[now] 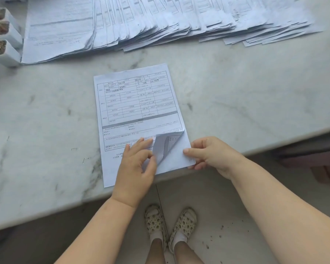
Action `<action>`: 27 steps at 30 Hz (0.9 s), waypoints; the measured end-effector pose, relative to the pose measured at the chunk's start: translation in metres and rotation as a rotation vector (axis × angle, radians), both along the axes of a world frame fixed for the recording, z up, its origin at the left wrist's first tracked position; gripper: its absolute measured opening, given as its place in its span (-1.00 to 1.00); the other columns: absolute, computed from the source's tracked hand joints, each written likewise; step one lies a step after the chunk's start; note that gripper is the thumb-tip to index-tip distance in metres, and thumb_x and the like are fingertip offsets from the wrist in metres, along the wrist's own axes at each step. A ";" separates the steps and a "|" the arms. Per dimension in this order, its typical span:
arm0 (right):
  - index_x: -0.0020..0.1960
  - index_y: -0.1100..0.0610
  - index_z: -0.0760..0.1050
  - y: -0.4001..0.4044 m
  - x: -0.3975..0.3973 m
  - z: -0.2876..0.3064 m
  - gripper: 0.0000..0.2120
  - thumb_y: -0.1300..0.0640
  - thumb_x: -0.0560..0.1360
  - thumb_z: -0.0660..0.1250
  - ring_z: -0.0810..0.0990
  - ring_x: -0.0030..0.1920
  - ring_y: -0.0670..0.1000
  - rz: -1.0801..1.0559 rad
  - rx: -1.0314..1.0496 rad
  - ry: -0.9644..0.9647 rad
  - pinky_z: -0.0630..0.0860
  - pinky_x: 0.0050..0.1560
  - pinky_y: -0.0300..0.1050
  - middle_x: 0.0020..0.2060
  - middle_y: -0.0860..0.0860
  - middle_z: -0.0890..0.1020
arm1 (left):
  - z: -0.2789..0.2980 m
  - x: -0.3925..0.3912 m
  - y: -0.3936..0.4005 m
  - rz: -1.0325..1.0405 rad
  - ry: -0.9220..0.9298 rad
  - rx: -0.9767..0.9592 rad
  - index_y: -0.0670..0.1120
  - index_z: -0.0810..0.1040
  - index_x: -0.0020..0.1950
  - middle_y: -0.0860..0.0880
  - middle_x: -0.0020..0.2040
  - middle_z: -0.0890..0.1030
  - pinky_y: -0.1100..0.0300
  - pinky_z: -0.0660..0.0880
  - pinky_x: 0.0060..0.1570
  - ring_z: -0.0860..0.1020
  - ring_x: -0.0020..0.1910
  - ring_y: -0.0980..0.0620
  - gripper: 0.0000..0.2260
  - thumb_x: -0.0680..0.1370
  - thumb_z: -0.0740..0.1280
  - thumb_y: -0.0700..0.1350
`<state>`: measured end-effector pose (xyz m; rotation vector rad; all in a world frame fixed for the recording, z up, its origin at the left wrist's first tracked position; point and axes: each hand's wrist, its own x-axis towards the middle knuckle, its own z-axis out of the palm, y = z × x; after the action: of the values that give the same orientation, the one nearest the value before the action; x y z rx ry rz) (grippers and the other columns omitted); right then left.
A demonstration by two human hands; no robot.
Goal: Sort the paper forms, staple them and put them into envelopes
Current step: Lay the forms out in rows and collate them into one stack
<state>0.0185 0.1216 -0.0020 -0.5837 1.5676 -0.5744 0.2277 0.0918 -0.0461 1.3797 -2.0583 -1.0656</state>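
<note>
Lying at frame centre, the printed form (137, 111) overhangs the marble desk (236, 92) edge slightly at its lower right corner. The left hand (135, 164) pinches its curled-up corner; the right hand (208, 155) has a grip on the sheet's right edge. Bare desk separates it from the fanned stacks of forms (160, 21) across the top; white planters (2, 39) stand upper left.

Printed form (135, 103), near centre of the marble table (236, 96): ruled grid with small printed characters and a few handwritten entries, none legible. Fanned stacks of forms (160, 20), far side: printed lines and boxes, blurred, unreadable. No brands, numbers or signs can be made out.
</note>
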 end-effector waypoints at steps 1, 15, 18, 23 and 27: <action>-0.14 0.19 0.56 0.000 0.001 0.000 -0.88 0.16 0.53 0.40 0.67 -0.34 -0.01 -0.010 0.006 -0.008 0.50 -0.39 -0.30 -0.30 -0.02 0.67 | 0.000 -0.002 0.001 0.013 0.002 -0.006 0.13 0.42 -0.27 0.19 0.27 0.49 0.42 -0.10 0.43 0.28 0.35 0.34 -0.85 0.47 0.18 0.11; -0.22 0.15 0.55 -0.002 0.004 -0.007 -0.76 0.02 0.55 0.37 0.61 -0.41 -0.04 -0.050 0.002 0.070 0.50 -0.33 -0.19 -0.39 -0.01 0.66 | 0.004 0.004 -0.001 -0.060 0.030 0.052 0.15 0.32 -0.31 0.11 0.33 0.50 0.38 -0.15 0.44 0.26 0.45 0.19 -0.79 0.50 0.24 0.13; -0.21 0.15 0.55 -0.004 0.005 -0.005 -0.71 -0.02 0.57 0.32 0.62 -0.39 0.00 -0.054 0.026 0.080 0.48 -0.37 -0.23 -0.39 -0.01 0.65 | 0.004 0.005 -0.003 -0.080 0.033 0.085 0.14 0.32 -0.30 0.09 0.32 0.52 0.30 -0.14 0.48 0.23 0.48 0.18 -0.77 0.51 0.15 0.19; -0.06 0.18 0.61 -0.016 0.001 0.003 -0.33 -0.38 0.55 0.03 0.61 -0.35 0.03 -0.157 0.201 0.024 0.51 -0.37 -0.17 -0.23 0.11 0.69 | 0.013 0.007 -0.004 -0.201 -0.034 0.096 0.34 0.54 0.11 0.19 0.44 0.27 0.30 -0.31 0.44 0.07 0.51 0.22 -0.67 0.44 0.13 0.32; 0.06 0.16 0.62 -0.025 0.014 0.006 -0.64 -0.13 0.54 0.32 0.68 -0.10 0.07 -0.036 0.176 0.174 0.62 -0.13 -0.07 -0.04 0.09 0.71 | 0.015 0.014 -0.007 -0.354 -0.156 0.074 0.37 0.56 0.08 0.22 0.51 0.07 0.26 -0.41 0.41 -0.12 0.53 0.22 -0.62 0.39 0.10 0.39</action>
<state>0.0328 0.0967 0.0038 -0.4825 1.7753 -0.4152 0.2413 0.0846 -0.0313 1.1909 -2.4661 -1.2184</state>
